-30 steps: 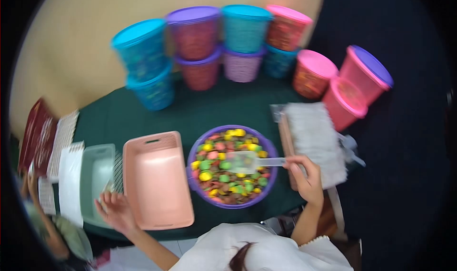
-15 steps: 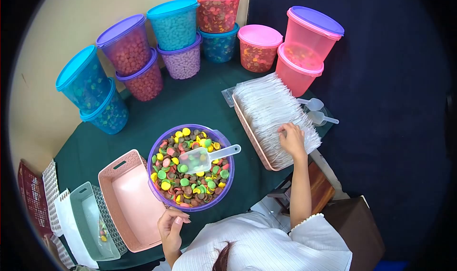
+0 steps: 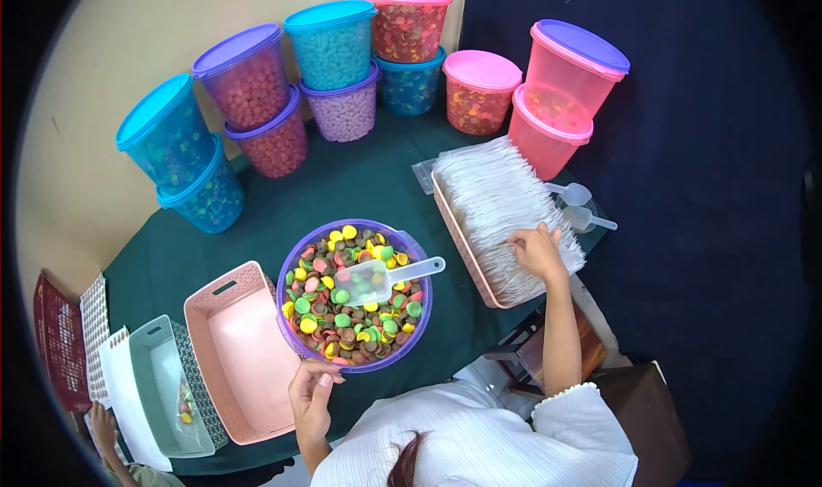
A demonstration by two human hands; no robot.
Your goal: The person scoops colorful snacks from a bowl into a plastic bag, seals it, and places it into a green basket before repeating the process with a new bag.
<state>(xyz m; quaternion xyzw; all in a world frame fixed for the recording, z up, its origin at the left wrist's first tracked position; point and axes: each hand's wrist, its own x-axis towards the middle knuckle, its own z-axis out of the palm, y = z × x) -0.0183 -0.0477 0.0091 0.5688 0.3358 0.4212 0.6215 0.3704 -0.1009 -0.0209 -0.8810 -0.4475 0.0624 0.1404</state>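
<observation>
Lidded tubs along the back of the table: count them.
10. Two blue stacked far left, two purple, blue on purple, pink on blue, one pink, purple-lidded on pink, right.

A dark green counter point(image 3: 342, 192) carries stacked lidded tubs point(image 3: 330, 68) along its far edge, a purple bowl of coloured sweets point(image 3: 355, 299) near the front edge, pink basket point(image 3: 244, 359) and green basket point(image 3: 163, 393) toward the left, and a tray of clear bags point(image 3: 497, 213) at the right edge.
</observation>
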